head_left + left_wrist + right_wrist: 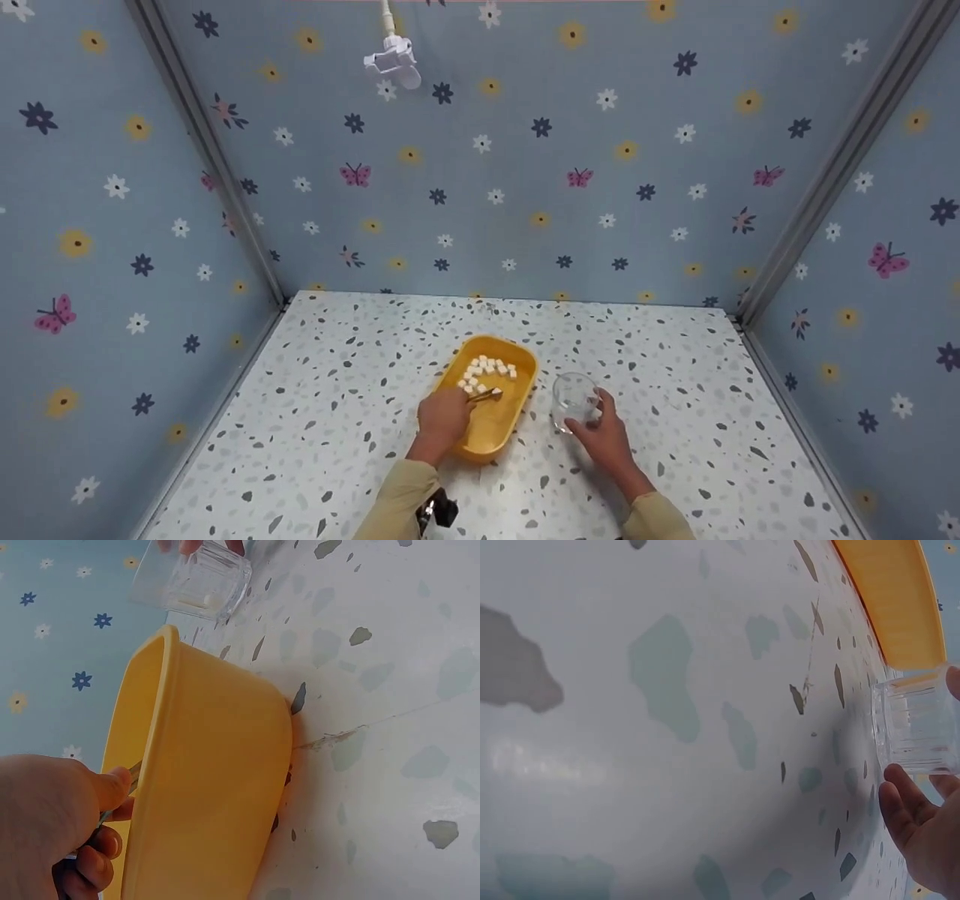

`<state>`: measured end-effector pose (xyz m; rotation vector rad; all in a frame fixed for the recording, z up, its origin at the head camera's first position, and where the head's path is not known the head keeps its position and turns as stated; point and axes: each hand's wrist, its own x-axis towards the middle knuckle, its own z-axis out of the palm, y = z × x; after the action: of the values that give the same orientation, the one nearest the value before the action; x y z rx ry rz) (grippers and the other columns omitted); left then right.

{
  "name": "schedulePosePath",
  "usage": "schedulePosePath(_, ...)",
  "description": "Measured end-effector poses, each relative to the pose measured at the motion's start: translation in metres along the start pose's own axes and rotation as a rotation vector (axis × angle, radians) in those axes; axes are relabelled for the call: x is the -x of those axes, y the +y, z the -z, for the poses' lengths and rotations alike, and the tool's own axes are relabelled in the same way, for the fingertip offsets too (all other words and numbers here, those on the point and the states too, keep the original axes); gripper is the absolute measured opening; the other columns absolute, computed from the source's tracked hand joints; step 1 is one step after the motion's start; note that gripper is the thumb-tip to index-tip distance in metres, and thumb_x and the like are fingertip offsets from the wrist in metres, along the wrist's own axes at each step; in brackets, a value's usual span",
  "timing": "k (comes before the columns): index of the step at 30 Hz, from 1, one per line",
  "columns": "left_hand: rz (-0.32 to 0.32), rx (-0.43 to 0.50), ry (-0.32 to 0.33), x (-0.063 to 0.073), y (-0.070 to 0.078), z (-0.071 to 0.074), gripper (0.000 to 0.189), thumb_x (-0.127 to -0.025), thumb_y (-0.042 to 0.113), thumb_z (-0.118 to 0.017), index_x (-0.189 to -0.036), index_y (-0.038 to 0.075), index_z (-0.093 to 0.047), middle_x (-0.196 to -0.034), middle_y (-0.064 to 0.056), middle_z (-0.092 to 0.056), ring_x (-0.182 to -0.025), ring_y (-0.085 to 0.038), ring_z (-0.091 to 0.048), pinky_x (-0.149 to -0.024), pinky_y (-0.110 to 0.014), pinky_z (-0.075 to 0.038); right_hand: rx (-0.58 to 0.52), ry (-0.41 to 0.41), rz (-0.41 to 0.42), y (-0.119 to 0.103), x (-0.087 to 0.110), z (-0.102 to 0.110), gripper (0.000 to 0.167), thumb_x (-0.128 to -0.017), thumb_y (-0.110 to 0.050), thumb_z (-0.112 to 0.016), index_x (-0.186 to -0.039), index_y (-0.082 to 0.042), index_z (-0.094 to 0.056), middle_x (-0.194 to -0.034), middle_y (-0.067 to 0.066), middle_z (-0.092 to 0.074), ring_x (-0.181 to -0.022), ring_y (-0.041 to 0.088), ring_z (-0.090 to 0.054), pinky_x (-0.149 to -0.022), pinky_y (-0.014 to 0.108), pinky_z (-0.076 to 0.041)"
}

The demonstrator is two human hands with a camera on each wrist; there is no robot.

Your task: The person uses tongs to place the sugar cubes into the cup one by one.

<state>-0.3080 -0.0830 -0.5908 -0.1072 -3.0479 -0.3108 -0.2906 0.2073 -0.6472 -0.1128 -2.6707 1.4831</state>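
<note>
My left hand (444,414) reaches over the left side of a yellow tub (487,450) and grips metal tweezers (482,396). The tweezers point right, their tips right at a white cube (496,391). Several more small white cubes (489,366) lie scattered on the tub's floor toward its far end. To the right of the tub, my right hand (606,435) holds a clear glass (574,397) between thumb and fingers, at its right side. In the left wrist view, a small pale piece (211,600) shows through the wall of the glass near its base.
Both things stand on a white speckled tabletop (330,420). Blue patterned panels (517,150) enclose it at the back and sides, with grey metal posts (217,161) in the corners. A white clip-like fixture (394,61) hangs by the back panel.
</note>
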Motion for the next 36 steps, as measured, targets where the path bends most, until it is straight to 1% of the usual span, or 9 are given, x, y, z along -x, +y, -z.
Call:
schedulePosePath(4, -0.016, 0.044, 0.019, 0.003, -0.001, 0.000, 0.024, -0.094, 0.035, -0.064, -0.082, 0.014, -0.065, -0.065, 0.001, -0.053, -0.057, -0.018, -0.050, -0.054, -0.038, -0.044, -0.005, 0.012, 0.004, 0.005, 0.002, 0.001, 0.085, -0.084, -0.036, -0.077, -0.148, -0.012, -0.026, -0.139, 0.027, -0.045, -0.105, 0.033, -0.060, -0.089, 0.049, -0.046)
schedulePosePath(7, -0.035, 0.096, 0.024, 0.004, 0.000, 0.006, 0.022, -0.095, 0.035, -0.063, -0.090, 0.014, -0.069, -0.067, 0.001, -0.054, -0.057, -0.017, -0.048, -0.054, -0.036, -0.042, -0.009, 0.034, 0.007, 0.006, 0.001, 0.004, 0.083, -0.085, -0.035, -0.076, -0.147, -0.011, -0.027, -0.138, 0.028, -0.045, -0.103, 0.033, -0.060, -0.088, 0.050, -0.046)
schedulePosePath(10, -0.052, 0.141, 0.042, 0.008, -0.001, 0.014, 0.021, -0.094, 0.034, -0.064, -0.098, 0.015, -0.073, -0.069, 0.002, -0.057, -0.057, -0.016, -0.047, -0.054, -0.035, -0.040, -0.002, 0.024, -0.017, 0.007, 0.001, 0.005, 0.084, -0.085, -0.034, -0.076, -0.148, -0.012, -0.026, -0.140, 0.028, -0.044, -0.105, 0.033, -0.060, -0.088, 0.050, -0.046)
schedulePosePath(13, -0.078, 0.167, 0.088, 0.012, -0.003, 0.023, 0.020, -0.093, 0.033, -0.065, -0.099, 0.016, -0.074, -0.070, 0.002, -0.060, -0.055, -0.015, -0.046, -0.051, -0.034, -0.039, 0.009, 0.005, -0.027, 0.006, 0.001, 0.007, 0.085, -0.085, -0.036, -0.075, -0.149, -0.011, -0.024, -0.141, 0.028, -0.042, -0.107, 0.033, -0.059, -0.090, 0.049, -0.046)
schedulePosePath(17, -0.140, 0.179, 0.165, 0.014, 0.000, 0.036, 0.020, -0.093, 0.035, -0.065, -0.093, 0.017, -0.074, -0.069, 0.003, -0.061, -0.052, -0.014, -0.047, -0.047, -0.033, -0.038, 0.010, 0.032, -0.004, 0.003, -0.001, 0.011, 0.085, -0.086, -0.036, -0.075, -0.149, -0.011, -0.023, -0.141, 0.028, -0.042, -0.108, 0.035, -0.059, -0.089, 0.051, -0.045)
schedulePosePath(24, -0.192, 0.220, 0.168, 0.019, 0.020, 0.047, 0.019, -0.093, 0.036, -0.065, -0.090, 0.019, -0.072, -0.065, 0.009, -0.056, -0.049, -0.011, -0.042, -0.047, -0.030, -0.035, 0.007, 0.002, -0.008, 0.006, 0.002, 0.013, 0.083, -0.087, -0.030, -0.075, -0.149, -0.013, -0.023, -0.142, 0.026, -0.042, -0.110, 0.034, -0.058, -0.090, 0.050, -0.045)
schedulePosePath(29, -0.267, 0.230, 0.213, 0.021, 0.036, 0.047, 0.020, -0.094, 0.038, -0.063, -0.090, 0.019, -0.072, -0.067, 0.010, -0.057, -0.050, -0.009, -0.042, -0.046, -0.027, -0.035, 0.003, -0.003, 0.012, 0.008, 0.009, 0.011, 0.079, -0.087, -0.023, -0.074, -0.148, -0.012, -0.026, -0.138, 0.026, -0.046, -0.103, 0.032, -0.061, -0.086, 0.049, -0.047)
schedulePosePath(33, -0.289, 0.231, 0.241, 0.021, 0.043, 0.045, 0.019, -0.093, 0.037, -0.064, -0.088, 0.020, -0.072, -0.068, 0.010, -0.059, -0.051, -0.009, -0.046, -0.045, -0.027, -0.036, -0.001, -0.047, 0.027, 0.002, 0.008, 0.006, 0.077, -0.088, -0.022, -0.071, -0.149, -0.011, -0.025, -0.138, 0.027, -0.047, -0.099, 0.029, -0.062, -0.082, 0.046, -0.049)
schedulePosePath(36, -0.301, 0.256, 0.228, 0.018, 0.053, 0.043, 0.018, -0.094, 0.036, -0.063, -0.091, 0.021, -0.073, -0.072, 0.009, -0.063, -0.054, -0.010, -0.050, -0.046, -0.028, -0.037, 0.003, -0.047, 0.023, -0.001, 0.006, 0.007, 0.075, -0.089, -0.020, -0.070, -0.149, -0.011, -0.024, -0.138, 0.026, -0.048, -0.098, 0.028, -0.062, -0.079, 0.044, -0.050)
